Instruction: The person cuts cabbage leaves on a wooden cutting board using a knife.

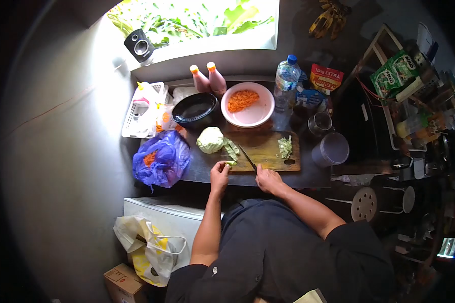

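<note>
My right hand (269,180) is closed round the handle of a knife (247,156), its blade slanting up and left over the wooden cutting board (263,146). At the board's lower left edge, my left hand (219,178) pinches a small piece of cabbage (231,162). Sliced cabbage strips (231,149) lie just above it, between the knife and a cut head of cabbage (210,140), which rests by the board's left end. A small heap of chopped cabbage (285,147) sits at the right end of the board, near its handle hole.
Behind the board stand a pink basin (265,112) with shredded carrot (242,100), a black bowl (195,109) and a large water bottle (286,83). A blue plastic bag (167,159) lies left; a plastic tub (331,149) stands right. Two sauce bottles (216,79) are at the back.
</note>
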The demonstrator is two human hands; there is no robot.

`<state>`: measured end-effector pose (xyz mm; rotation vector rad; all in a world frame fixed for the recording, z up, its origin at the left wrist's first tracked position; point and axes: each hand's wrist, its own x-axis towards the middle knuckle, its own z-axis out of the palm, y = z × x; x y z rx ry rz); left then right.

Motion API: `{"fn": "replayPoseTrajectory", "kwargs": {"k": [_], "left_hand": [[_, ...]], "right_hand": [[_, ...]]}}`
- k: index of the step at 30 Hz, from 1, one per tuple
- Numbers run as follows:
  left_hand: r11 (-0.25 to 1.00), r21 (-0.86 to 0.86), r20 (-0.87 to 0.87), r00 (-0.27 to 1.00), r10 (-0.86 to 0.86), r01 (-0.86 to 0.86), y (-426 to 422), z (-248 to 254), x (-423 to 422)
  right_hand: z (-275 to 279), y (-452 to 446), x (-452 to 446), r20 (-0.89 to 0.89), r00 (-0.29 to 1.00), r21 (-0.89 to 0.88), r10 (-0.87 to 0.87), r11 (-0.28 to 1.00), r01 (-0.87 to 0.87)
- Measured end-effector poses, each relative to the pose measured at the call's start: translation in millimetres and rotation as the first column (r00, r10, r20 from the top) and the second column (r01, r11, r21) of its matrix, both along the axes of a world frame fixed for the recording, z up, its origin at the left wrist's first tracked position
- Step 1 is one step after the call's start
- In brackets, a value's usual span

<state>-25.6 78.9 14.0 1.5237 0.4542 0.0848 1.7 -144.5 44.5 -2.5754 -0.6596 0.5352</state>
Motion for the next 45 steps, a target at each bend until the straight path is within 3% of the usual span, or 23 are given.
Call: {"fn": "replayPoseTrajectory", "kwargs": {"k": [1,3,6,7,10,15,17,18,21,22,24,25,27,29,31,34,36,38,43,45], "left_hand": [[0.999,0.051,0.021,1.0,-0.013,0.012,-4,1,2],[1.0,-0.008,0.01,1.0,-0.014,0.014,-14,1,7],[0.973,0.191,-0.022,0.991,-0.129,0.13,-33,-6,13],[0.977,0.176,-0.015,0.993,-0.117,0.118,-40,-10,17],[0.894,0.345,-0.023,0.955,-0.295,0.285,-63,-11,28],[0.877,0.179,-0.046,0.894,-0.446,0.446,-94,9,48],[0.81,0.427,-0.073,0.909,-0.411,0.401,-100,11,49],[0.806,0.429,-0.075,0.905,-0.418,0.407,-101,14,47],[0.628,0.74,-0.073,0.956,-0.283,0.242,-106,22,37],[0.625,0.741,-0.077,0.955,-0.287,0.247,-107,23,37],[0.382,0.896,-0.111,0.948,-0.297,0.225,-107,28,35],[0.378,0.896,-0.119,0.947,-0.3,0.232,-108,32,34],[0.241,0.97,0.093,0.948,-0.306,-0.018,-111,40,32],[0.238,0.971,0.104,0.928,-0.356,-0.018,-113,24,36],[0.416,0.887,0.072,0.828,-0.555,0.201,-113,10,42],[0.358,0.92,0.082,0.814,-0.576,0.161,-117,4,42],[0.326,0.935,0.077,0.814,-0.576,0.142,-119,4,40],[0.199,0.973,0.024,0.809,-0.587,0.116,-119,5,38],[0.138,0.984,-0.012,0.803,-0.596,0.117,-120,17,37],[0.139,0.982,-0.023,0.804,-0.594,0.131,-123,18,36]], "right_hand": [[6,-11,-7,-0.01,1.0,-0.031,-0.015,0.999,0.015],[9,-35,-16,-0.015,1.0,-0.082,-0.024,0.996,0.023],[9,-70,-25,-0.02,0.991,-0.182,-0.132,0.975,0.126],[9,-79,-24,-0.013,0.993,-0.197,-0.121,0.974,0.116],[12,-97,-16,0.025,0.962,-0.209,-0.272,0.939,0.272],[19,-99,-12,0.038,0.932,-0.088,-0.36,0.928,0.362],[19,-92,-18,0.035,0.914,-0.033,-0.405,0.913,0.406],[17,-88,-22,0.016,0.909,-0.015,-0.416,0.909,0.416],[14,-79,-30,-0.02,0.903,0.012,-0.43,0.903,0.43],[12,-76,-32,-0.03,0.899,0.017,-0.437,0.899,0.437],[16,-68,-36,-0.042,0.883,0.016,-0.467,0.884,0.468],[15,-66,-35,-0.05,0.881,0.017,-0.47,0.882,0.471],[13,-64,-35,-0.044,0.881,-0.001,-0.472,0.882,0.472],[11,-61,-35,-0.052,0.879,-0.018,-0.473,0.881,0.473],[13,-56,-36,-0.053,0.88,-0.035,-0.471,0.882,0.47],[11,-50,-38,-0.002,0.888,-0.093,-0.461,0.884,0.458],[7,-47,-39,0.136,0.913,-0.176,-0.384,0.898,0.404],[12,-49,-42,0.153,0.935,-0.204,-0.32,0.916,0.346],[-2,-47,-42,0.159,0.958,-0.272,-0.239,0.922,0.275],[-17,-49,-35,0.323,0.931,-0.243,-0.17,0.936,0.256]]}}
